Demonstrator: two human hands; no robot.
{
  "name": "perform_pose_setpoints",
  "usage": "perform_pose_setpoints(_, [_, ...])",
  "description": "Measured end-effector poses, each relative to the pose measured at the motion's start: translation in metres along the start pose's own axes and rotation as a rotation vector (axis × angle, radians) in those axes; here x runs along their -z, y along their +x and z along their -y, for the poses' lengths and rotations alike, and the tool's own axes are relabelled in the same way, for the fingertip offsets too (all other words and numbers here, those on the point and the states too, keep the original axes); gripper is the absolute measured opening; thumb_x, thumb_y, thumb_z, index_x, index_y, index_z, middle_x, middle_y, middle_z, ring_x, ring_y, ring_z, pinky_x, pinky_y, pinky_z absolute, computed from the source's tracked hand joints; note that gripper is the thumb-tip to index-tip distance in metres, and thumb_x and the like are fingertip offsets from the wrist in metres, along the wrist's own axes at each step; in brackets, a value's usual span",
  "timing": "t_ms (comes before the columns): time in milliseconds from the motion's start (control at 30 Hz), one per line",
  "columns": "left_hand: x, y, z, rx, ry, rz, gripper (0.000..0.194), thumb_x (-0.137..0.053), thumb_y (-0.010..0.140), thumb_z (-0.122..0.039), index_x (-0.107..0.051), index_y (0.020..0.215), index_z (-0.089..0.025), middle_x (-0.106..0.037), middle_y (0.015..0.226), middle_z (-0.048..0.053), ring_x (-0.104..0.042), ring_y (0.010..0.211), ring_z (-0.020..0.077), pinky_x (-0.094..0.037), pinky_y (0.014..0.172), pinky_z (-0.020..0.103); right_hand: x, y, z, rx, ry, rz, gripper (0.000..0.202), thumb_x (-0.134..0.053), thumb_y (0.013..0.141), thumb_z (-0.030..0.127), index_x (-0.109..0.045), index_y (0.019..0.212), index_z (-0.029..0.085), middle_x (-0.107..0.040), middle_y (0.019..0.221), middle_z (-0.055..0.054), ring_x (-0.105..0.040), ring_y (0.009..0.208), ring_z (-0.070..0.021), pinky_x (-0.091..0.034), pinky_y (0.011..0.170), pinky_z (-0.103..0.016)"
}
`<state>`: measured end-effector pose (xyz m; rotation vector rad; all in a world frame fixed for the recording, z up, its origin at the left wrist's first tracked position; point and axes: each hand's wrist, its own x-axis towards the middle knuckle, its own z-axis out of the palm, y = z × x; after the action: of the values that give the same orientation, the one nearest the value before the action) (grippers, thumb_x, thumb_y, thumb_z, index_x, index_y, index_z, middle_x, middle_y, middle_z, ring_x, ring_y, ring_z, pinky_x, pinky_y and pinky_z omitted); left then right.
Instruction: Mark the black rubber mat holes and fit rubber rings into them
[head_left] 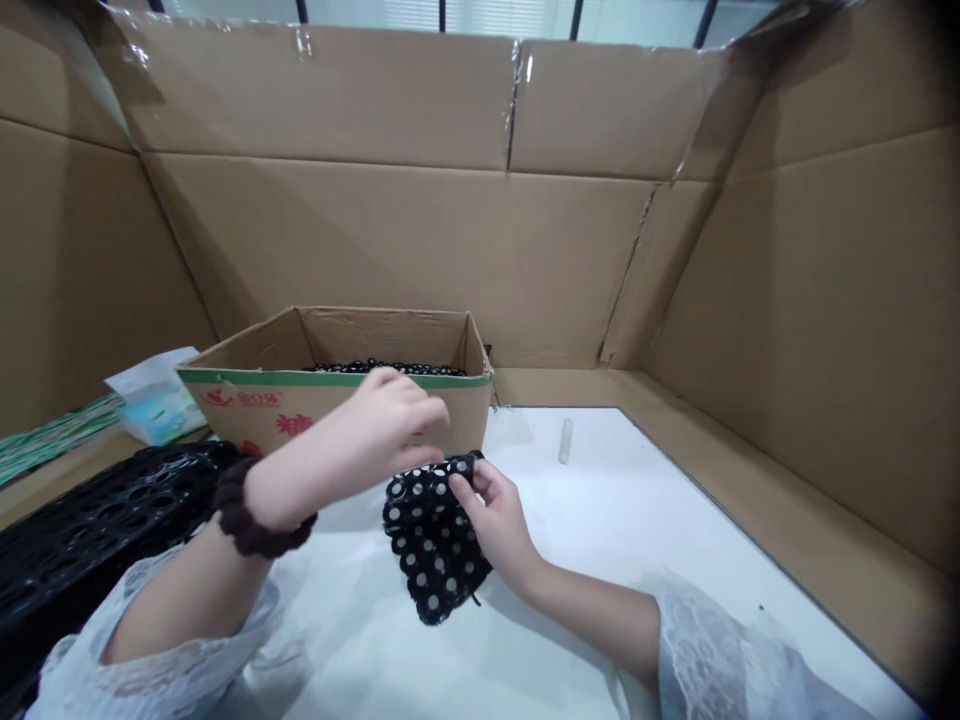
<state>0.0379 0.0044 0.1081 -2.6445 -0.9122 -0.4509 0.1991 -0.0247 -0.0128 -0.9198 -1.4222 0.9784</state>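
Observation:
My right hand (506, 520) pinches the upper right corner of a black dotted sheet (439, 545), thumb in front and fingers behind. Pale round dots cover this limp piece, and its edge is scalloped; I cannot tell whether the dots are holes or printed. It hangs down over the white table. My left hand (397, 420) is just above the sheet's top edge and in front of the cardboard box (375, 395). Its thumb and index finger are apart with nothing visible between them; the other fingers are partly hidden. A dark scrunchie (259, 515) circles my left wrist.
Black pieces with round openings (390, 368) lie inside the box. Glossy black perforated sheets (112, 520) are stacked at left, near a tissue pack (161, 400) and green-white strips (56, 440). A small clear tube (565, 441) lies on the white table (637, 500). Cardboard walls (420, 240) surround the table.

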Motion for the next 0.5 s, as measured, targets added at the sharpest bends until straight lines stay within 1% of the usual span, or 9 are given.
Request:
perform_pose_setpoints(33, [-0.003,0.002,-0.008,-0.054,-0.023,0.027,0.019,-0.052,0.082,-0.038,-0.057,0.085,-0.02,-0.061,0.081,0.001,-0.053,0.084,0.0169,-0.029,0.09,0.035,0.0,0.0,0.002,0.009,0.015,0.003,0.019,-0.046,0.085,0.034,-0.047,0.075,0.018,-0.048,0.071,0.001,-0.046,0.07,-0.0128,-0.037,0.066,-0.024])
perform_pose_setpoints(100, [-0.012,0.005,-0.019,-0.1,-0.038,0.056,0.016,-0.052,0.083,-0.034,-0.056,0.082,-0.018,-0.06,0.079,0.002,-0.052,0.084,0.0172,-0.029,0.09,0.036,0.001,0.0,0.005,0.036,0.029,0.01,0.021,-0.041,0.087,0.034,-0.046,0.075,0.018,-0.046,0.07,0.002,-0.044,0.069,-0.0122,-0.037,0.065,-0.024])
perform_pose_setpoints(200, [-0.024,0.007,-0.021,-0.111,-0.045,0.073,0.012,-0.047,0.085,-0.024,-0.055,0.078,-0.017,-0.06,0.079,0.002,-0.052,0.084,0.0167,-0.028,0.091,0.037,0.0,-0.001,0.007,0.067,0.022,0.031,0.022,-0.037,0.089,0.032,-0.045,0.074,0.019,-0.045,0.071,0.001,-0.044,0.07,-0.0126,-0.036,0.065,-0.024])
perform_pose_setpoints(300, [-0.027,0.007,-0.019,-0.125,-0.038,0.076,0.016,-0.043,0.084,-0.017,-0.054,0.073,-0.017,-0.061,0.075,0.002,-0.054,0.083,0.0159,-0.026,0.094,0.038,-0.001,-0.001,0.005,0.088,0.007,0.055,0.017,-0.041,0.087,0.032,-0.046,0.077,0.019,-0.048,0.074,0.001,-0.047,0.075,-0.0138,-0.038,0.07,-0.024])
perform_pose_setpoints(367, [-0.026,0.007,-0.021,-0.151,-0.003,0.048,0.019,-0.04,0.084,-0.016,-0.053,0.07,-0.016,-0.06,0.071,0.002,-0.055,0.082,0.016,-0.024,0.098,0.04,-0.001,-0.001,0.004,0.101,-0.014,0.039,0.016,-0.044,0.086,0.031,-0.044,0.075,0.019,-0.046,0.072,0.001,-0.045,0.071,-0.013,-0.037,0.068,-0.024])
perform_pose_setpoints(433, [-0.02,0.008,-0.021,-0.171,0.052,-0.027,0.021,-0.038,0.084,-0.015,-0.054,0.07,-0.016,-0.06,0.068,0.002,-0.056,0.081,0.0158,-0.023,0.1,0.041,-0.002,-0.002,0.002,0.112,-0.038,0.016,0.017,-0.044,0.086,0.03,-0.04,0.073,0.02,-0.042,0.069,0.003,-0.041,0.067,-0.0118,-0.035,0.064,-0.023])
perform_pose_setpoints(500, [-0.011,0.007,-0.017,-0.147,0.109,-0.117,0.022,-0.037,0.083,-0.015,-0.055,0.072,-0.017,-0.061,0.07,0.002,-0.056,0.08,0.0151,-0.023,0.101,0.041,-0.002,-0.006,0.002,0.114,-0.053,-0.001,0.016,-0.042,0.086,0.029,-0.038,0.073,0.02,-0.039,0.069,0.003,-0.038,0.066,-0.0114,-0.034,0.062,-0.023])
